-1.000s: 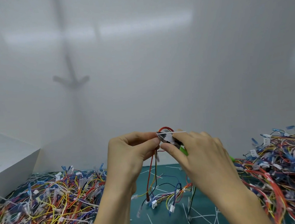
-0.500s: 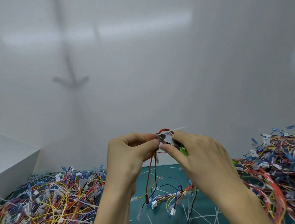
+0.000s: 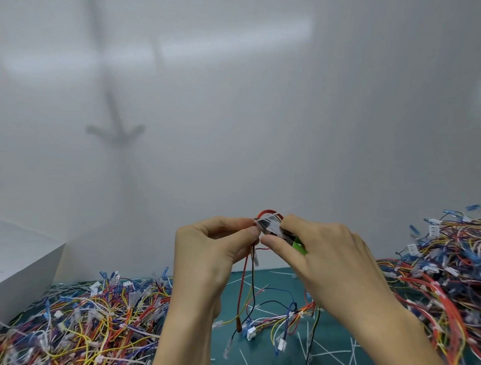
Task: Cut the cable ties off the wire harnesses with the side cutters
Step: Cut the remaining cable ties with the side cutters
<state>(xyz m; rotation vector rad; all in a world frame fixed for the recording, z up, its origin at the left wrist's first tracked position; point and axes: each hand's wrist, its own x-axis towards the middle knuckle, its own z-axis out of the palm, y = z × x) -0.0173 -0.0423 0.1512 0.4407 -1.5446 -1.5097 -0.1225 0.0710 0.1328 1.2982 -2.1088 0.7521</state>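
Observation:
My left hand (image 3: 210, 254) pinches a small wire harness (image 3: 244, 292) near its top, where a red loop shows above my fingers. Its red, black and yellow wires hang down to white connectors on the mat. My right hand (image 3: 323, 250) grips the side cutters (image 3: 272, 228), whose green handle peeks out under my fingers. The steel jaws sit right against the harness at my left fingertips. The cable tie itself is hidden between the jaws and my fingers.
A green cutting mat (image 3: 266, 363) lies below, strewn with cut white cable ties (image 3: 330, 355). Big tangles of coloured wire harnesses lie at the left (image 3: 72, 339) and the right (image 3: 456, 274). A white box (image 3: 10, 260) stands at the far left. A white wall is behind.
The thin white tie tail that stuck out to the right above the cutters is no longer visible. Both hands stay in nearly the same place.

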